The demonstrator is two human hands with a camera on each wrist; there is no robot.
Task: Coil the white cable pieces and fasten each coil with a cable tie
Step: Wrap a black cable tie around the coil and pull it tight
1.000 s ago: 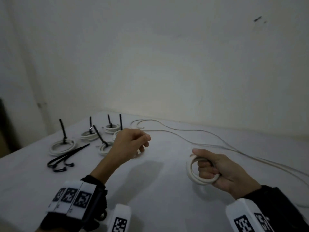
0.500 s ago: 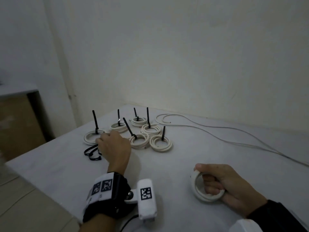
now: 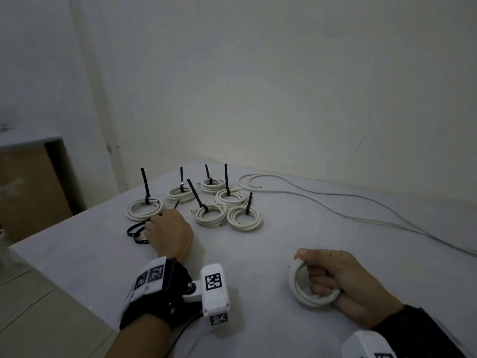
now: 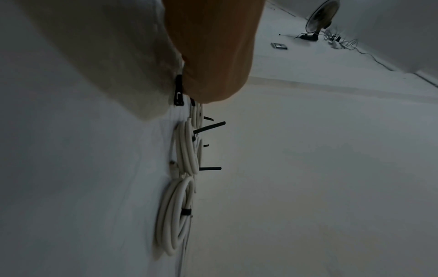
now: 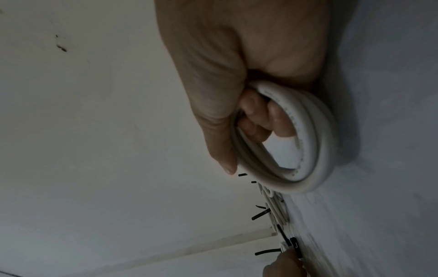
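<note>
My right hand (image 3: 317, 275) grips an untied white cable coil (image 3: 296, 288) low over the table's near right; the fingers pass through its ring (image 5: 315, 150), thumb on top. My left hand (image 3: 151, 224) is down on a small bunch of loose black cable ties (image 3: 135, 231) at the table's left. One tie (image 4: 178, 90) sits pinched at its fingertips, and the right wrist view shows that tie (image 5: 294, 245) rising from the hand. Several tied coils (image 3: 210, 214) with upright black tie tails lie just beyond the left hand.
A long loose white cable (image 3: 322, 200) trails across the far right of the grey table (image 3: 245, 254). The table's left edge runs close to the ties, with floor below. A brown cabinet (image 3: 28, 189) stands at the left wall. A fan (image 4: 320, 16) stands on the floor.
My left hand has swung left from the tied coils and come down on the loose black ties. My head view has shifted left. The right hand keeps its grip on the coil.
</note>
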